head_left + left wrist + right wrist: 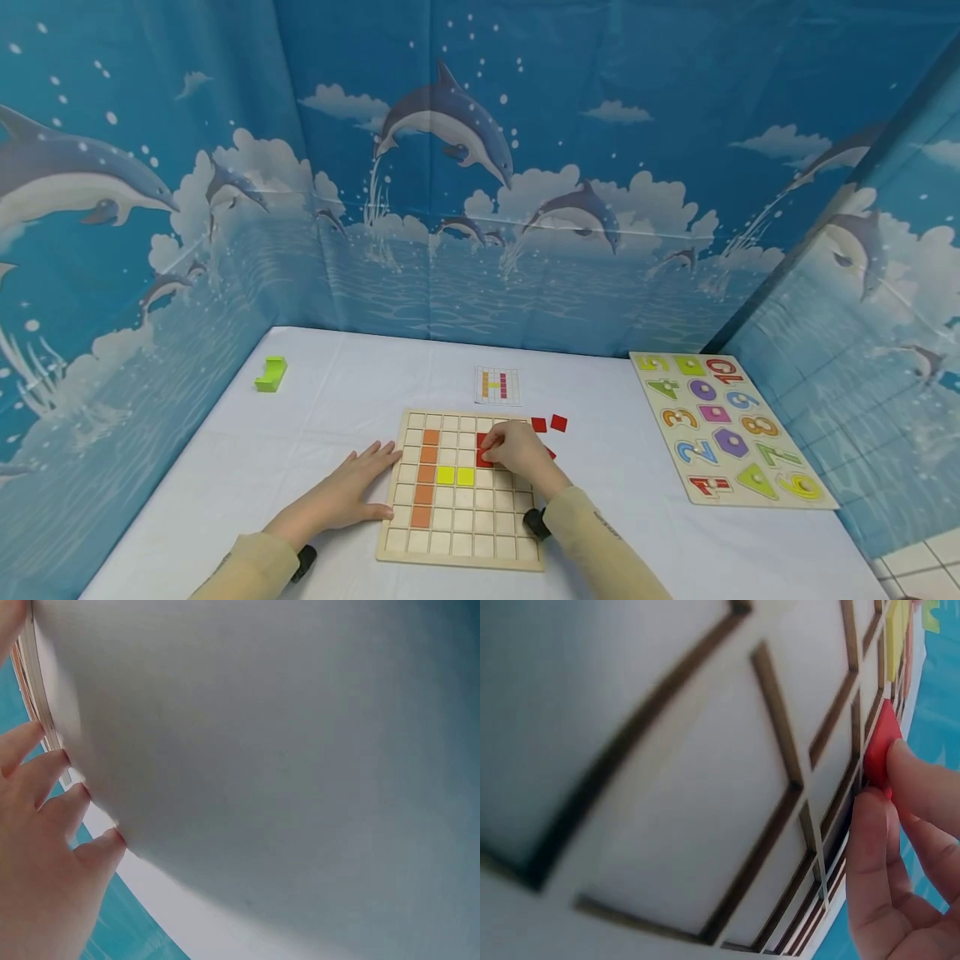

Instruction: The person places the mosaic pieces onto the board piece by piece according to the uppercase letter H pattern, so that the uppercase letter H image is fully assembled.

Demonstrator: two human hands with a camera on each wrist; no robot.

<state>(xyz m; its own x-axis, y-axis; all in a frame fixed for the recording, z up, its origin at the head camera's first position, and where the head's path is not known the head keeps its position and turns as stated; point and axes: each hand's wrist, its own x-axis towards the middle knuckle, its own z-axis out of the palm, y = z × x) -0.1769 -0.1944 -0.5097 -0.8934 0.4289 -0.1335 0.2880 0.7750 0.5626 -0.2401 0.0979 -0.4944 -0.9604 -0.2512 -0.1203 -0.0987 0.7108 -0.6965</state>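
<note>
A wooden grid board (465, 564) lies on the white table. In its squares sit a column of several orange tiles (425, 474) and two yellow tiles (446, 476). My right hand (519, 451) is over the board's upper right part, its thumb and fingers pinching a red square tile (881, 742) at a grid cell. Another bit of red (481, 437) shows just above those fingertips. At the board's left edge, my left hand (344, 490) rests with spread fingers touching the frame; in the left wrist view its fingertips (56, 757) meet the edge.
Loose red tiles (558, 422) lie right of the board, one partly behind the right hand. A small pattern card (498, 386) is beyond the board. The number puzzle (731, 433) lies at right, a green block (271, 374) at far left. A dolphin-print curtain (480, 275) encloses the table.
</note>
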